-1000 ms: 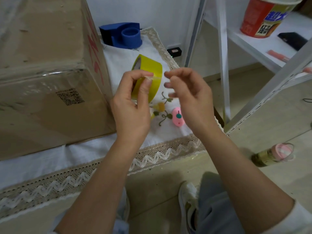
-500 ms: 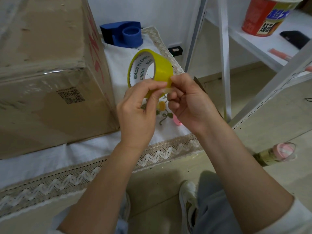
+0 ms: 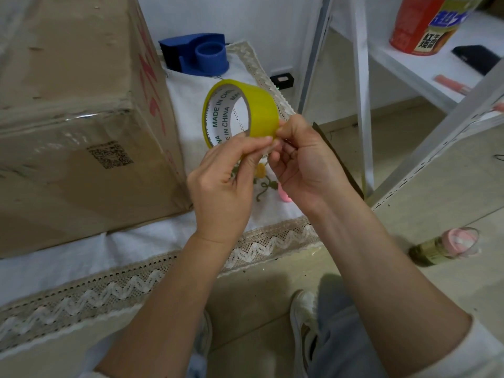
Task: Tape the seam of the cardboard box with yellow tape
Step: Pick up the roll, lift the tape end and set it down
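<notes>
A large cardboard box (image 3: 76, 126) sits at the left on a white tablecloth (image 3: 68, 257) edged with a lace zigzag border, a QR label and a strip of clear tape visible on the box's near face and red markings on its right side. Behind the box's right corner, a blue tape dispenser (image 3: 197, 54) rests on the cloth by the wall.

At centre, a person holds a roll of yellow tape (image 3: 241, 111) up in the air above the cloth, just right of the box and not touching it; the words "MADE IN CHINA" show on the roll's inner core. The left hand (image 3: 222, 184) grips the roll at its lower edge, thumb and fingers curled around the band. The right hand (image 3: 305, 165) meets it from the other side, its fingertips pinching at the roll's outer surface near the lower right edge; whether a loose tape end is between them cannot be told. Under the hands, embroidered flowers and a small pink object (image 3: 284, 197), partly hidden, lie on the cloth.

To the right stands a white metal shelf (image 3: 409, 64) carrying a red instant-noodle cup (image 3: 425, 25), a black phone (image 3: 476, 59) and a pink pen-like item. On the floor at far right lies a bottle with a pink cap (image 3: 447, 245). The person's shoes and grey trousers show below.
</notes>
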Available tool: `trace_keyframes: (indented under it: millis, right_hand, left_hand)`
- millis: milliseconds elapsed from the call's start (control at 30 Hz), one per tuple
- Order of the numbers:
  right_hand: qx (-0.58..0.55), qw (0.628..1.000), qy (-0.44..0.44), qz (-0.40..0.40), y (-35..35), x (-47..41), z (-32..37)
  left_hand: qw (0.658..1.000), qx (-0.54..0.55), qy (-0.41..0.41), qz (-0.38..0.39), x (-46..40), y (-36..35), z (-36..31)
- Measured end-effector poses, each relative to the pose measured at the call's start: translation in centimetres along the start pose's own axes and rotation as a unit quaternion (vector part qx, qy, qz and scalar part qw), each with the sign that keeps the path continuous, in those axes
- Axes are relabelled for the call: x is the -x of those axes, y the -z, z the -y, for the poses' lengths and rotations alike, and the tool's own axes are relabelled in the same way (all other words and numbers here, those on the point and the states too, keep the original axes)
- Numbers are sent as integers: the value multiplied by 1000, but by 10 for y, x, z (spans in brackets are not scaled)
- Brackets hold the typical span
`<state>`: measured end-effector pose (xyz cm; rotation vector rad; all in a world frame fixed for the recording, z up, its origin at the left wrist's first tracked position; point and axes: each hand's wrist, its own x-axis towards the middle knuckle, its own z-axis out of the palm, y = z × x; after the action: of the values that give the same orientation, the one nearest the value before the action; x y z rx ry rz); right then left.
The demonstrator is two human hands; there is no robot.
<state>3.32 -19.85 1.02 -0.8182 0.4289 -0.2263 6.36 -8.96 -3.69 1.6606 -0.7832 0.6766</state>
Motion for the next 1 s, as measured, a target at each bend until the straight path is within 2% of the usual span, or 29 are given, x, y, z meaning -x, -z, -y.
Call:
trace_keyframes:
  millis: [133,367,533,600,700,800,1000]
  right_hand:
    - [-1,1000,7,-31,-1,1,-2]
    - [-22,1000,2,20,2,1,-3]
    - [26,999,16,25,1,5,-3]
    - [100,994,45,13,3,8,-2]
    - [259,953,155,-7,9,11,-2]
    - [350,905,242,-10,15,10,-3]
    - [457,830,318,-27,26,2,0]
  left_hand:
    - [1000,-3,-14,3,2,-2,-2]
    - [1000,10,24,-5,-2,-1,4]
    - [998,37,47,2,-4,0,-1]
    - [994,65,90,6,-6,2,0]
    - [979,120,162,3,-9,4,2]
    - [974,137,180,9,-11,6,1]
    - [976,124,175,24,-10,7,1]
